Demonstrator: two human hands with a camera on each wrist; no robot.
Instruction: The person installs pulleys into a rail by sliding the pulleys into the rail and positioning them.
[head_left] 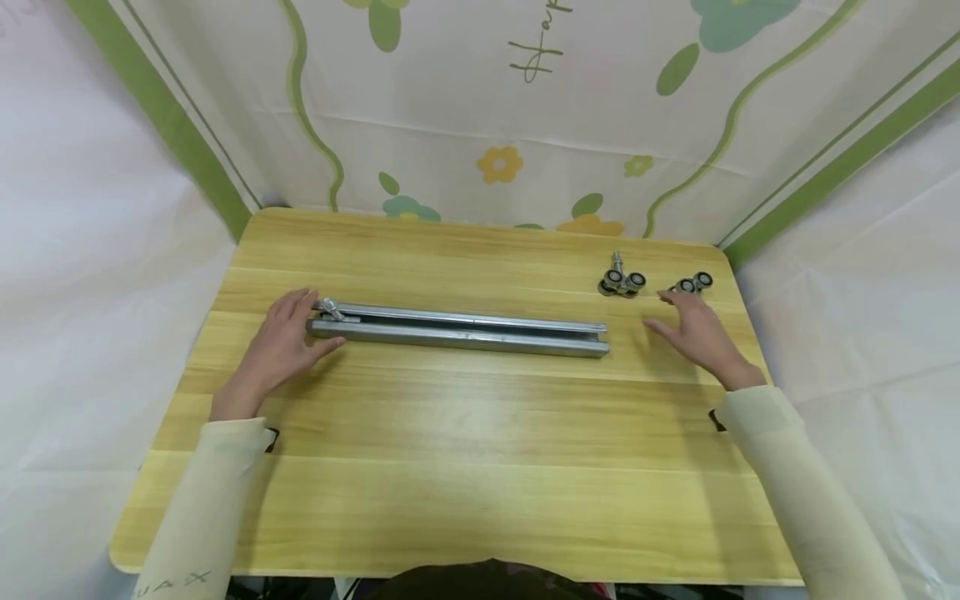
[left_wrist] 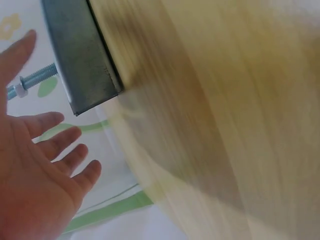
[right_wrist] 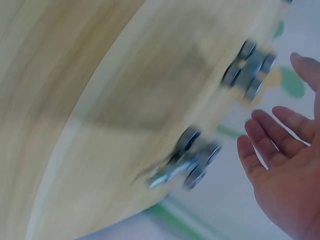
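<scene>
A metal channel rail (head_left: 465, 337) lies across the table with its slot facing up. At its left end a threaded bolt (left_wrist: 40, 77) with a nut sticks out of the slot. My left hand (head_left: 273, 350) is beside that end, fingers spread and apart from the rail in the left wrist view. Two four-wheeled roller trolleys lie at the back right: one trolley (head_left: 621, 285) has its bolt pointing up, and the other trolley (head_left: 693, 284) is partly hidden by my right hand (head_left: 699, 337). That hand is open, holding nothing in the right wrist view.
The wooden table (head_left: 465, 483) has rounded corners. A printed cloth (head_left: 435, 108) hangs behind its back edge, and white cloth (head_left: 885, 275) hangs at both sides.
</scene>
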